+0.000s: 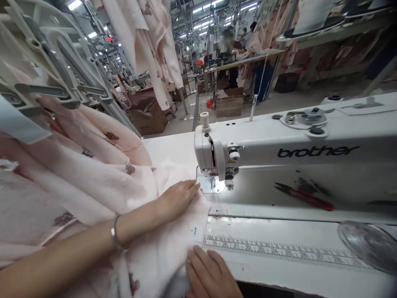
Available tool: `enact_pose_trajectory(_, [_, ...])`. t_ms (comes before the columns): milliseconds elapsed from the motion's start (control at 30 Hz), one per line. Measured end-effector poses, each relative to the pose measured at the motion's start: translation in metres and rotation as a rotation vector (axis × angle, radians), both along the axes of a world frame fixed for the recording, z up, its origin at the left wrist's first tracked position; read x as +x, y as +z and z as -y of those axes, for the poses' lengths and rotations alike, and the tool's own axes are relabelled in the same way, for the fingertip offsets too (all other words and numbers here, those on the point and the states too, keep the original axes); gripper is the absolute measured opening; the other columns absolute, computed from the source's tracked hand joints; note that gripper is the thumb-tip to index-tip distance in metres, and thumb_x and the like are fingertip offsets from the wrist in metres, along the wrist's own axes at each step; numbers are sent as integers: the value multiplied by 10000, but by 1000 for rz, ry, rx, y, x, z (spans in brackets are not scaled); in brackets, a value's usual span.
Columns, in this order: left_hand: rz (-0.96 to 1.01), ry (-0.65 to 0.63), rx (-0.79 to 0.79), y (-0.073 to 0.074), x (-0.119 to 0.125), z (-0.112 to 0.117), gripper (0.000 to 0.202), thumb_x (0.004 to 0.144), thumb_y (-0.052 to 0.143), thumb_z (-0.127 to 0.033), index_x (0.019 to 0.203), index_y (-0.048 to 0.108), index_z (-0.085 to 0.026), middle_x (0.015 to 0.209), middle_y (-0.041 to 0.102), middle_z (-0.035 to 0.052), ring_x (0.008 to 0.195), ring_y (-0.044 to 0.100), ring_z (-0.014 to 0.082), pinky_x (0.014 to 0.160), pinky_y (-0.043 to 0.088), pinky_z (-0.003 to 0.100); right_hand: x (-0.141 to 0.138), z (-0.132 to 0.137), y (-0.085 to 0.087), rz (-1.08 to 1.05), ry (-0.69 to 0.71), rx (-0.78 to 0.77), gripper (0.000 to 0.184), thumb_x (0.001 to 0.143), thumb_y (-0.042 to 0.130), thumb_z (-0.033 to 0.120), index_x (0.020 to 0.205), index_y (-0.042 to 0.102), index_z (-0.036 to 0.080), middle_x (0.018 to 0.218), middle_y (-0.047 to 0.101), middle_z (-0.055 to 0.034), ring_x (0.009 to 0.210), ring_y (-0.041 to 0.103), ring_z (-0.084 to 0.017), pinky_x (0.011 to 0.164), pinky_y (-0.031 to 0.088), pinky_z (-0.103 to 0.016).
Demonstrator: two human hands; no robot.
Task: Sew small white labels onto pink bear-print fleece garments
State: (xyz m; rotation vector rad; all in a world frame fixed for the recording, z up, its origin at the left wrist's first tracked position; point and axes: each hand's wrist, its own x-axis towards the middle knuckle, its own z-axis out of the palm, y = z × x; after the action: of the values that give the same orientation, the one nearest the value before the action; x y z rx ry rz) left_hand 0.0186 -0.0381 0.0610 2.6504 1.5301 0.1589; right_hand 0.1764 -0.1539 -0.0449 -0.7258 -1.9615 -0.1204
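Note:
Pale pink plush fabric (182, 240) with brown printed figures lies on the sewing table to the left of the needle. My left hand (178, 200) rests flat on it with fingers stretched out, the fingertips close beside the metal needle plate (206, 185). Lower down, my right hand (211, 273) has its fingers bent at the fabric's right edge; its thumb is hidden. Just above those fingers a small white label (196, 232) lies on the fabric. The white sewing machine (260, 145) stands to the right, its lamp lighting the needle area.
Red-handled thread snips (304, 196) lie on the machine bed. A printed ruler (279, 252) runs along the table front, with a clear round dish (366, 244) at its right. Pink garments hang from a clamp hanger (56, 54) at left. Cardboard boxes (147, 116) and co-workers are behind.

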Motion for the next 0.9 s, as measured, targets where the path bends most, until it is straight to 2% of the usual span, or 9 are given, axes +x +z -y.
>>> enact_pose_trajectory(67, [-50,29,2,-23,3,-33,205,910,477,-201,1077,581,-143,1179,594,147,1107,568,283,953,447,478,-6,-3,-15,-28,-19,50,523,1031,190,298,832,656,169,923,702,-25,982,626,-157,1052,363,-342])
enact_pose_trajectory(133, [-76,69,2,-33,0,-51,149,880,550,-240,985,582,-139,1040,616,137,982,598,291,872,469,494,-4,-12,-23,-74,-62,75,555,1030,164,289,774,641,166,876,702,-33,993,628,-166,1125,280,-425])
enact_pose_trajectory(233, [-65,78,4,-26,-8,-66,65,853,572,-214,812,567,-164,809,608,51,752,599,207,738,500,367,12,-28,-18,-15,-65,51,521,1023,208,283,701,598,160,855,696,-54,1008,628,-186,1144,230,-491])
enact_pose_trajectory(367, [10,130,137,-4,-13,-77,137,919,411,-176,903,545,-152,966,590,93,924,563,212,832,473,357,29,-41,-1,141,-33,-16,423,996,327,286,659,555,166,845,684,-66,999,632,-200,1156,195,-484])
enact_pose_trajectory(433, [26,147,174,-1,-17,-76,156,929,395,-192,975,536,-145,1074,563,120,1018,531,229,890,453,387,29,-41,1,158,-49,2,426,993,331,308,657,550,166,834,679,-71,979,637,-212,1152,192,-496])
enact_pose_trajectory(533, [-11,122,111,-10,-25,-66,129,911,462,-234,950,560,-159,1016,585,95,974,560,229,866,475,395,20,-37,-7,175,-78,20,458,1006,275,339,689,557,167,884,681,-83,1015,629,-232,1142,198,-514])
enact_pose_trajectory(667, [-57,203,94,-23,-27,-49,181,909,432,-207,981,575,-121,1061,582,155,1069,536,325,911,425,563,12,-33,-17,168,-84,11,405,998,302,307,701,542,171,892,680,-78,1034,623,-236,1138,197,-532])
enact_pose_trajectory(800, [-7,70,0,-24,-4,-27,287,950,335,-182,1114,570,-174,1199,570,100,1097,551,210,937,479,348,14,-33,-17,168,-77,-18,342,974,346,242,685,519,178,857,675,-65,1025,623,-218,1147,170,-536])
enact_pose_trajectory(900, [-20,33,-26,-30,15,-19,279,940,393,-223,1162,553,-169,1260,553,112,1158,528,253,1004,434,461,22,-38,-10,158,-93,-52,320,970,354,234,708,528,175,887,679,-74,1064,605,-227,1143,170,-537])
